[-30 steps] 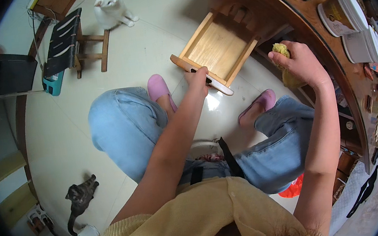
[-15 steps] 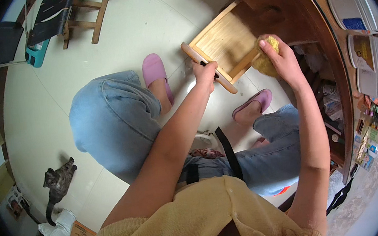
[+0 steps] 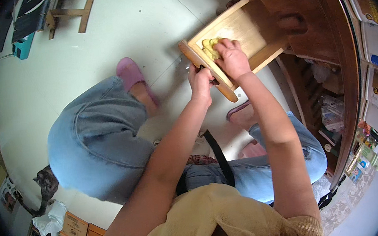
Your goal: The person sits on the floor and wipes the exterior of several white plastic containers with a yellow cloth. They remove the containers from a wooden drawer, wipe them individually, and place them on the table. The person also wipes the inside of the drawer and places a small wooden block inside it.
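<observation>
A light wooden drawer (image 3: 246,26) is pulled out of the dark brown desk (image 3: 316,17). Its front panel (image 3: 187,53) faces me, and my left hand (image 3: 200,82) grips it at the dark cut-out handle, fingers curled into the opening. Inside the drawer, my right hand (image 3: 233,58) presses a crumpled yellow cloth (image 3: 211,49) against the bottom, close behind the front panel. The right fingers are bent over the cloth and partly hide it.
A grey cat (image 3: 47,182) is on the pale tiled floor at the left, beside a white plastic bag (image 3: 51,218) and cardboard box (image 3: 75,227). A wooden-legged chair (image 3: 67,12) stands far left. Plastic-wrapped items (image 3: 331,112) fill the desk's open shelf. White-lidded containers (image 3: 377,43) line the desktop.
My right hand has brought the yellow cloth from the drawer's right side into the drawer, near its front. My left hand still holds the handle. The cat has shifted toward my knee.
</observation>
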Motion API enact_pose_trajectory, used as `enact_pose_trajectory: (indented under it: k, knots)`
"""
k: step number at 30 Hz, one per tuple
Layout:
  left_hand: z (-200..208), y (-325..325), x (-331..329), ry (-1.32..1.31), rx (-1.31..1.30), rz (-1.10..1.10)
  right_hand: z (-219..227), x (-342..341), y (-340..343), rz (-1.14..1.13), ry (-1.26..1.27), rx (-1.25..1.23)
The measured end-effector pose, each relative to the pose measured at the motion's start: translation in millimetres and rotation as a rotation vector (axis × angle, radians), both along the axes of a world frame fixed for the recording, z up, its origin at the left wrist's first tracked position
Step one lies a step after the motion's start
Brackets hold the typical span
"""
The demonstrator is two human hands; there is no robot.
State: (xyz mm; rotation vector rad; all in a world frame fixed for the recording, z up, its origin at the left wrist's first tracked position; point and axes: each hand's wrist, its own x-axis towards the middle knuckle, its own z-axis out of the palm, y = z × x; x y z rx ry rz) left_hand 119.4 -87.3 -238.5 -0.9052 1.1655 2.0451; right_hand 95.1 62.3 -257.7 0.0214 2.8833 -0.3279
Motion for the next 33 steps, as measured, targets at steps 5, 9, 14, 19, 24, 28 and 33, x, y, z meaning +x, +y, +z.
enact_pose_trajectory:
  k: [5,9,14,19,24,28,33]
  knots:
    - [-2.6,4.5,-0.5,0.030,-0.016,0.025,5.9,-23.0,63.6,-0.203,0.005,0.191]
    - [-17.5,6.9,6.6,0.048,-0.054,0.072,8.7,-61.4,92.8,-0.792,0.024,0.056]
    - [-14.7,8.2,7.1,0.131,-0.081,0.070,-54.6,-96.5,148.7,-0.408,0.199,0.438]
    - [-14.3,5.5,10.5,0.168,-0.128,0.060,-14.4,-93.2,78.3,-0.675,0.074,0.053]
    - [-16.2,8.7,6.6,0.140,-0.112,0.030,-18.2,-22.1,22.2,0.028,0.189,-0.109]
    - [-14.7,9.8,6.3,0.159,-0.119,0.084,6.9,-47.4,54.2,-0.174,0.258,0.047]
    - [-13.4,13.0,6.8,0.207,-0.127,0.058,1.2,-47.7,112.1,-0.312,-0.145,0.570]
